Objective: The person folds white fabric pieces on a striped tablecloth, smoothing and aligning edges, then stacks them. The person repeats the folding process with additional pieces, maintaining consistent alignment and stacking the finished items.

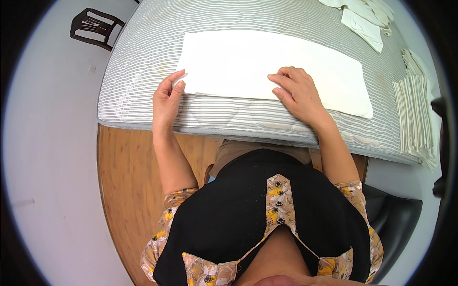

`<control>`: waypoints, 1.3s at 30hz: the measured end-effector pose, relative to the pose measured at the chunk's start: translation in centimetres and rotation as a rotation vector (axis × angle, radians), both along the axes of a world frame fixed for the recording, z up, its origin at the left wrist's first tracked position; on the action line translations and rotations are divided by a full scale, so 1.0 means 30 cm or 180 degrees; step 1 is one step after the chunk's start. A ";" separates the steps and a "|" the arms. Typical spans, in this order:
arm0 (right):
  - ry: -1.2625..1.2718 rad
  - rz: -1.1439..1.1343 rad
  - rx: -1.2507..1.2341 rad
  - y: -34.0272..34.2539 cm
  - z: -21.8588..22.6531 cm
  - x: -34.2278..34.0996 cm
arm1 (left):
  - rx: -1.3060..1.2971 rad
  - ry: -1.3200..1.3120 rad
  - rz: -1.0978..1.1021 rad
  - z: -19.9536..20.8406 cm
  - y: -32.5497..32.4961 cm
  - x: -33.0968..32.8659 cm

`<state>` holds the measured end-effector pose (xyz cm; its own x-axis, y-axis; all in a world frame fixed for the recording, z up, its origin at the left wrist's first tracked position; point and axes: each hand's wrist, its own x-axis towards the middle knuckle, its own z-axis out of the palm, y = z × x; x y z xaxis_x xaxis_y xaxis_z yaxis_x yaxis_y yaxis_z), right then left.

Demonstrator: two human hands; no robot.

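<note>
A long white folded cloth (229, 62) lies flat across the striped mattress in front of me. My left hand (167, 97) is at its near left corner, with the thumb and forefinger closed on the edge. Resting on the cloth right of its middle, close to the near edge, is my right hand (300, 93). Its fingers are bent and point left, with the thumb apart from the forefinger. The cloth's surface is so bright that few creases or layers show.
The mattress (138, 62) fills the space before me. At its right edge stands a stack of folded off-white cloths (414, 114). Loose white cloths (365, 24) lie at the far right. A dark wooden chair (98, 28) is at the far left, a black seat (393, 209) at my right.
</note>
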<state>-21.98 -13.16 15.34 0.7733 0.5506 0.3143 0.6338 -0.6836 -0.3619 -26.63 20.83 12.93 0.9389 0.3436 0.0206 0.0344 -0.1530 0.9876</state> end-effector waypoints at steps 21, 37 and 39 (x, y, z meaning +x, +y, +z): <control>-0.0247 -0.0212 -0.0156 -0.047 -0.031 -0.031 | 0.2154 0.0755 -0.0257 0.003 0.019 0.021; -0.0863 0.0186 0.0416 -0.107 -0.048 -0.066 | 0.3761 -0.1108 -0.2257 0.048 -0.507 0.157; -0.0885 0.0000 0.0401 -0.139 -0.050 -0.078 | 0.3852 -0.1113 -0.2137 0.031 -0.505 0.154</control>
<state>-24.31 -17.32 13.84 0.6480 0.4938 0.5798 0.7204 -0.6444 -0.2564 -22.01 5.67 13.85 0.7994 -0.5526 0.2358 -0.5949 -0.7831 0.1816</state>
